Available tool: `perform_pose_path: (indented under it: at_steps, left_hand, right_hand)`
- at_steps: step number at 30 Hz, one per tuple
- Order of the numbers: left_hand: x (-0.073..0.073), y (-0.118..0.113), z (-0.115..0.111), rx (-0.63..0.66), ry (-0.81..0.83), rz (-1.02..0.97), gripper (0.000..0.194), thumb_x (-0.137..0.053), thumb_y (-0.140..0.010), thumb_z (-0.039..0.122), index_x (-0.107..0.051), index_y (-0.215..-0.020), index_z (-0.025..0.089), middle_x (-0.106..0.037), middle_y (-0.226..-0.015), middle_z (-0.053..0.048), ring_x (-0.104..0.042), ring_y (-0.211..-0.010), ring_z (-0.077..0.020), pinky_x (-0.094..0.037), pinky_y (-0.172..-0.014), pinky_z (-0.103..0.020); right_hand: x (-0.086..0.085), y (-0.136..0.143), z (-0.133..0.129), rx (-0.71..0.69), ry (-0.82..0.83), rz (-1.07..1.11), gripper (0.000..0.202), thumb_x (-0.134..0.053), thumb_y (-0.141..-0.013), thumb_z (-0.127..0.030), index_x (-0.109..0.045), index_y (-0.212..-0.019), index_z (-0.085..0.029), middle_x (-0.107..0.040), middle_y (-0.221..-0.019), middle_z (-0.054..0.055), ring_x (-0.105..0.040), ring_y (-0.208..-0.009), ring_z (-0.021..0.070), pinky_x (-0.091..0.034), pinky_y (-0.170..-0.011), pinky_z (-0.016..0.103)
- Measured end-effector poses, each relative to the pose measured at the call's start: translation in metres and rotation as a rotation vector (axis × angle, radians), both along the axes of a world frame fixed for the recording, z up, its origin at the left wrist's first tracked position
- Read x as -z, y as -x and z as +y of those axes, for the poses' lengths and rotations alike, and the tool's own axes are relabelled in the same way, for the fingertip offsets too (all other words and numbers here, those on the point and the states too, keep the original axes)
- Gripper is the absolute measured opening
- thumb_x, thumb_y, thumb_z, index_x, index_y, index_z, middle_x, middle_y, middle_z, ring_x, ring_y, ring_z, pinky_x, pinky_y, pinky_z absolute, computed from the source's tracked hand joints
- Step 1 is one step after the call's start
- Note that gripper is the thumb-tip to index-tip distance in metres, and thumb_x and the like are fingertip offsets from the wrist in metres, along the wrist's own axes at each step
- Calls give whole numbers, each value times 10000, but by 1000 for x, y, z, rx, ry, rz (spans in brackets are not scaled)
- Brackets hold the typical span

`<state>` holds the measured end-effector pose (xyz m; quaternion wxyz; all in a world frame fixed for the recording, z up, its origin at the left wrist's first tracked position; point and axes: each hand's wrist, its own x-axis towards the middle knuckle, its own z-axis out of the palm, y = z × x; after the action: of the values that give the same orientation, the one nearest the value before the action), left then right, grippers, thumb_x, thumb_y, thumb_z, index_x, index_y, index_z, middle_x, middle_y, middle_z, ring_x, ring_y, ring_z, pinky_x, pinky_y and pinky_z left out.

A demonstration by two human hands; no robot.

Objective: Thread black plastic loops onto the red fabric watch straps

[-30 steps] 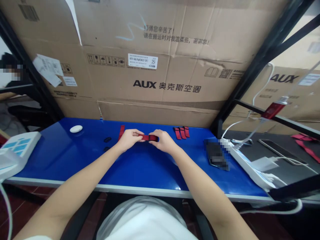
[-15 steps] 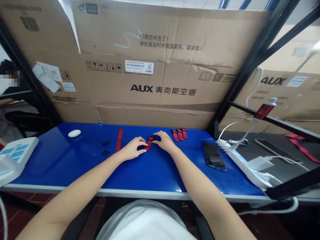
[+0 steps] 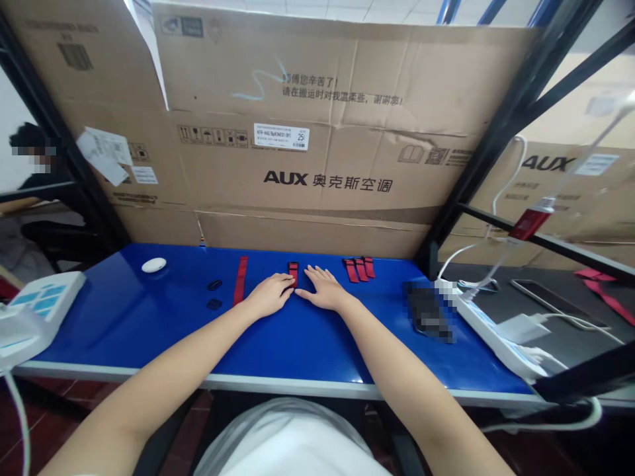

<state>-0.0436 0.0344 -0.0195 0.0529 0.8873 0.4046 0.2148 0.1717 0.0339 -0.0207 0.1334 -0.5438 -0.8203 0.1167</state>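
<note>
A short red webbing strap (image 3: 294,272) with a black buckle at its far end lies upright on the blue table, between my hands. My left hand (image 3: 272,295) reaches it from the left; its fingertips hold the strap's near end against the tabletop and cover that part. Just to the right, my right hand (image 3: 325,289) lies flat with fingers spread, its thumb pointing at the strap's near end and nothing held. A longer red strap (image 3: 241,281) lies left of my left hand. Farther left are two small black buckles, one (image 3: 215,285) behind the other (image 3: 214,304).
Several finished-looking red straps with buckles (image 3: 358,269) lie at the back right. A dark, blurred-out object (image 3: 429,314) and a white power strip (image 3: 501,337) are right. A white oval object (image 3: 153,265) lies left. Cardboard (image 3: 297,218) walls the back edge.
The buckled strap has turned from slanted to nearly straight. My right hand has let go of its buckle end and flattened beside it. My left fingers have come onto its near end.
</note>
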Motion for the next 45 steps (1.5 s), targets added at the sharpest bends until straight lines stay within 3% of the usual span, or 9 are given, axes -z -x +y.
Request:
perform_pose_path:
  at_steps: [7, 10, 22, 45]
  left_hand:
    - [0, 13, 5, -178, 86, 104, 720, -412, -909, 563, -413, -1456, 96, -296, -1555, -180, -239, -1452, -332, -190, -1173, -472]
    - [-1, 16, 6, -220, 142, 156, 766, -359, -909, 613, -367, -1484, 107, -235, -1575, -174, -186, -1467, -327, -157, -1177, -471]
    - [4, 17, 9, -213, 130, 110, 738, -380, -898, 621, -406, -1466, 150, -256, -1570, -153, -203, -1465, -316, -159, -1172, -461]
    - [1, 15, 7, -216, 144, 124, 753, -373, -898, 617, -401, -1468, 127, -249, -1571, -162, -198, -1465, -325, -160, -1173, -465]
  right_hand:
    - [2, 9, -4, 50, -15, -66, 949, -215, -837, -802, -215, -1542, -166, -116, -1620, 83, -56, -1499, 289, -21, -1196, 443]
    - [3, 11, -4, 61, -8, -75, 943, -197, -843, -796, -204, -1545, -166, -109, -1621, 84, -57, -1499, 292, -24, -1194, 448]
    - [2, 11, -4, 60, 0, -81, 923, -216, -853, -781, -216, -1542, -167, -112, -1620, 83, -57, -1499, 287, -33, -1192, 450]
    - [0, 12, -4, 64, 6, -64, 925, -243, -849, -782, -230, -1538, -166, -127, -1618, 86, -69, -1497, 293, -40, -1192, 460]
